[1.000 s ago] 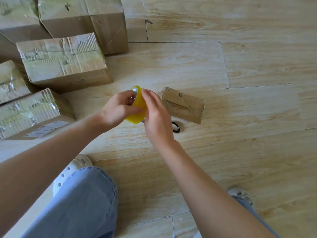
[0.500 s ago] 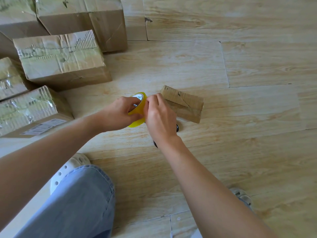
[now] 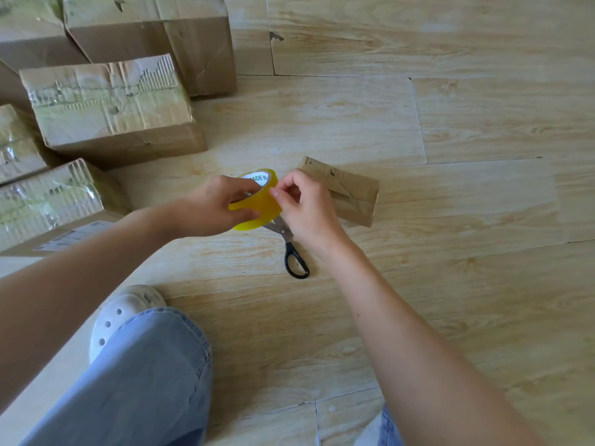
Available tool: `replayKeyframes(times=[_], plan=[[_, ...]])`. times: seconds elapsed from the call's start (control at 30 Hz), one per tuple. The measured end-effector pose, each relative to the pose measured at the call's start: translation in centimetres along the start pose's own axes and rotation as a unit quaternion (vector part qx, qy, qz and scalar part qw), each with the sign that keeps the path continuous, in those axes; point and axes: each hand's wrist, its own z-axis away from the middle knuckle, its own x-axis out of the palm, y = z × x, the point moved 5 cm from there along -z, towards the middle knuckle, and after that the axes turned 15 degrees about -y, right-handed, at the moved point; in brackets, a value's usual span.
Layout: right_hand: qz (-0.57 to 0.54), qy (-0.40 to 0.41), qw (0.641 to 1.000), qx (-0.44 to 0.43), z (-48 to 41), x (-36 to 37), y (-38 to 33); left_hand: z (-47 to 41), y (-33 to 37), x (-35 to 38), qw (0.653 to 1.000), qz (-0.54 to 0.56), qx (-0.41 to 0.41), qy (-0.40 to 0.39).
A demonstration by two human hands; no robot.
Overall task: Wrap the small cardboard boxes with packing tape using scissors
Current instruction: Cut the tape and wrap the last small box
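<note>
My left hand (image 3: 215, 209) grips a yellow roll of packing tape (image 3: 260, 204) above the wooden floor, fingers through its core. My right hand (image 3: 306, 207) pinches at the roll's outer surface with thumb and forefinger. A small flat cardboard box (image 3: 349, 191) lies on the floor just behind my right hand. Scissors with black handles (image 3: 294, 257) lie on the floor under my hands, the blades partly hidden by the roll.
Several larger taped cardboard boxes (image 3: 109, 104) are stacked at the left and back left. My left knee in blue jeans (image 3: 135, 375) and a white shoe (image 3: 119, 313) fill the lower left. Wood-pattern floor (image 3: 467, 284) spreads to the right.
The roll has turned from edge-on to lying flatter in my left hand. My right hand went from straight fingers against it to a pinch, and the scissors now show more.
</note>
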Motion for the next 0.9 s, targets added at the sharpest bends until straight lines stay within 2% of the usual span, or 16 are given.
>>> replayKeyframes(times=[0.17,0.33,0.5,0.57,0.63,0.77,0.9], plan=[[-0.024,0.014,0.999,-0.019,0.4,-0.4,-0.9,0.0,-0.7,-2.2,0.998,-0.032,-0.050,0.022],[-0.161,0.022,0.986,0.029,1.0,-1.5,-0.3,-0.2,0.3,-2.5,0.999,-0.020,-0.044,0.019],[-0.151,0.048,0.986,0.046,1.4,-2.7,0.2,0.6,0.8,-1.8,0.995,0.080,-0.023,-0.047],[-0.168,0.038,0.984,0.050,1.6,-3.1,0.4,0.5,0.1,-2.4,0.997,0.035,-0.057,-0.040],[-0.186,0.040,0.980,0.052,1.9,-3.5,0.5,0.7,-0.7,-3.6,0.994,-0.026,-0.106,0.000],[-0.193,0.088,0.975,0.062,2.3,-5.6,0.9,0.8,-1.0,-4.2,0.996,0.024,-0.088,-0.017],[-0.223,0.143,0.959,0.103,3.3,-8.7,2.7,0.7,-2.6,-6.8,0.978,-0.126,-0.149,0.068]])
